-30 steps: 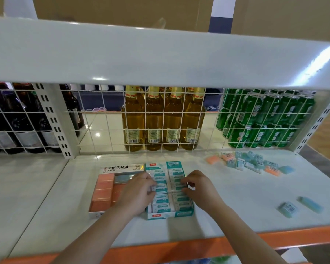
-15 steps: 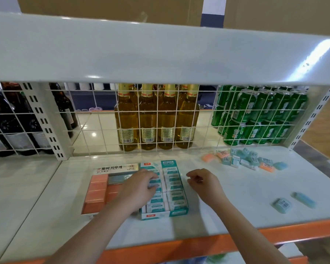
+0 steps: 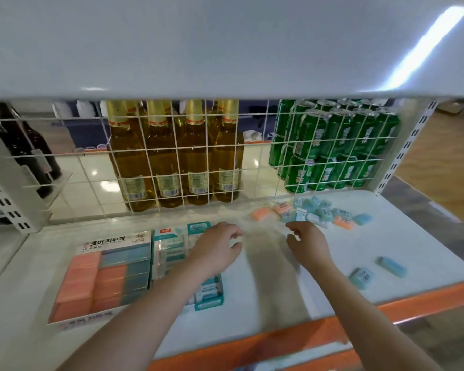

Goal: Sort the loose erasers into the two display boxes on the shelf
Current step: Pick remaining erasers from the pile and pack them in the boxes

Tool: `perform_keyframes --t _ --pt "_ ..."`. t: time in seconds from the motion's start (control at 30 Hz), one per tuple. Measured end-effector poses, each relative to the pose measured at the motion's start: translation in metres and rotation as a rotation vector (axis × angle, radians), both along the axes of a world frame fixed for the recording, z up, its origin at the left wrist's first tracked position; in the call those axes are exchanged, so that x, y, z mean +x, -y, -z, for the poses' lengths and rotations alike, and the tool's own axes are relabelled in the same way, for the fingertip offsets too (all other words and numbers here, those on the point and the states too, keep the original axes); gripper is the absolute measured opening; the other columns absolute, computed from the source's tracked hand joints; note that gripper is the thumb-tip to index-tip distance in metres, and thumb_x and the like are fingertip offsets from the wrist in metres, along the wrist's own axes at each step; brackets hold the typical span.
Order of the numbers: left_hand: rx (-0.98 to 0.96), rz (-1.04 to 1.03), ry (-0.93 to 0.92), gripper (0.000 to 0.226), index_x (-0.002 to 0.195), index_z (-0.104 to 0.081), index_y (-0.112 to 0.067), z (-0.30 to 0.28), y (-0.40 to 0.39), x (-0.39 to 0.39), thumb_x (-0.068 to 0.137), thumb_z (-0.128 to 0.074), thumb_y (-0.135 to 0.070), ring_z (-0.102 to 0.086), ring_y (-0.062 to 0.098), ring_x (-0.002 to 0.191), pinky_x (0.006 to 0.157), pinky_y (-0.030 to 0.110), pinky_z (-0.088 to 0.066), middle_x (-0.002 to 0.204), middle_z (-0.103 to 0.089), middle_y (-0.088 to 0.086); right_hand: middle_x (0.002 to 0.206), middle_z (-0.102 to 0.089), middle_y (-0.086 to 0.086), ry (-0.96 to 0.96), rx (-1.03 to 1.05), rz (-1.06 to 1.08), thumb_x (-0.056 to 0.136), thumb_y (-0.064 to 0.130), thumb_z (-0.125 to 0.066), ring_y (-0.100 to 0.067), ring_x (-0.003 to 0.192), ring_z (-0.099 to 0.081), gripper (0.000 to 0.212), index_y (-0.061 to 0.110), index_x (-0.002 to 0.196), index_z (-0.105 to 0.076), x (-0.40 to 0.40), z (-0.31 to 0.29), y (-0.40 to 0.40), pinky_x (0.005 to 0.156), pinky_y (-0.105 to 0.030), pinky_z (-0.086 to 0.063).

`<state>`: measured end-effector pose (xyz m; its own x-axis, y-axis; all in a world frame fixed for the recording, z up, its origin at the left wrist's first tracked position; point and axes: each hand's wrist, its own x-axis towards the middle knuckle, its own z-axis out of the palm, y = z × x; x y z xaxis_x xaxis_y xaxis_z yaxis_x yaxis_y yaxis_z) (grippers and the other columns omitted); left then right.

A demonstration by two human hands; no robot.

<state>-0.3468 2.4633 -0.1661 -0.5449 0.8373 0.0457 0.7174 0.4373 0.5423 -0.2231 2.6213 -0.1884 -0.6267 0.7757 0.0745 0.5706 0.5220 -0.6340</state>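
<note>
Erasers point(image 3: 312, 212) lie in a loose heap at the back right of the shelf point(image 3: 279, 285), with 2 more point(image 3: 377, 270) apart near the front edge. Both hands hold nothing: the right hand point(image 3: 307, 241) reaches toward the heap with fingers loosely curled, and the left hand point(image 3: 216, 250) hovers over the teal box point(image 3: 172, 253), fingers relaxed. The orange-and-blue box point(image 3: 105, 279) sits touching it on the left. Each eraser looks small, light and firm, probably easy to pinch by its long sides; the paper-sleeved ones may slide on the smooth shelf.
</note>
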Motion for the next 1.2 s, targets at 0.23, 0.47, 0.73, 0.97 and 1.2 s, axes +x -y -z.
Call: perform_keyframes --t 0.23,0.47,0.73,0.97,1.2 --pt "-0.01 -0.031 0.006 0.031 0.123 -0.055 -0.018 0.007 -0.046 0.001 0.092 -0.052 -0.022 -0.051 0.016 0.114 0.096 0.028 -0.04 0.126 -0.053 0.0 0.132 -0.052 -0.009 0.097 0.066 0.042 0.089 0.008 -0.049 -0.027 0.115 -0.052 0.036 0.008 0.125 -0.055 0.011 0.007 -0.043 0.093 -0.029 -0.04" --pt "-0.048 0.053 -0.05 0.035 0.128 -0.053 -0.019 0.014 -0.087 0.017 0.093 -0.05 -0.024 -0.046 0.018 0.121 0.099 0.027 -0.037 0.135 -0.048 0.0 0.106 -0.06 -0.01 0.181 0.185 -0.048 0.076 0.003 -0.042 -0.029 0.098 -0.058 0.027 0.005 0.092 -0.063 0.025 0.022 -0.068 0.07 -0.03 -0.048" --pt "-0.074 0.196 -0.175 0.037 0.129 -0.051 -0.016 0.025 -0.132 0.03 0.093 -0.047 -0.023 -0.043 0.022 0.123 0.102 0.031 -0.035 0.135 -0.048 0.004 0.128 -0.056 -0.003 0.183 0.263 -0.081 0.082 0.005 -0.043 -0.023 0.117 -0.051 0.044 0.014 0.122 -0.059 0.041 0.023 -0.077 0.092 -0.03 -0.044" --pt "-0.141 0.246 -0.184 0.031 0.119 -0.052 -0.007 0.031 -0.161 0.039 0.094 -0.044 -0.023 -0.043 0.025 0.124 0.098 0.037 -0.039 0.132 -0.047 0.006 0.115 -0.062 -0.005 0.092 0.219 -0.036 0.081 0.005 -0.048 -0.025 0.106 -0.057 0.038 0.014 0.113 -0.065 0.054 0.023 -0.085 0.081 -0.03 -0.045" --pt "-0.214 0.219 -0.191 0.03 0.116 -0.051 -0.005 0.037 -0.177 0.043 0.095 -0.04 -0.022 -0.045 0.029 0.117 0.094 0.038 -0.038 0.123 -0.047 0.011 0.125 -0.058 -0.009 0.098 0.178 -0.025 0.085 0.007 -0.047 -0.026 0.116 -0.052 0.04 0.009 0.124 -0.056 0.058 0.021 -0.088 0.09 -0.027 -0.04"
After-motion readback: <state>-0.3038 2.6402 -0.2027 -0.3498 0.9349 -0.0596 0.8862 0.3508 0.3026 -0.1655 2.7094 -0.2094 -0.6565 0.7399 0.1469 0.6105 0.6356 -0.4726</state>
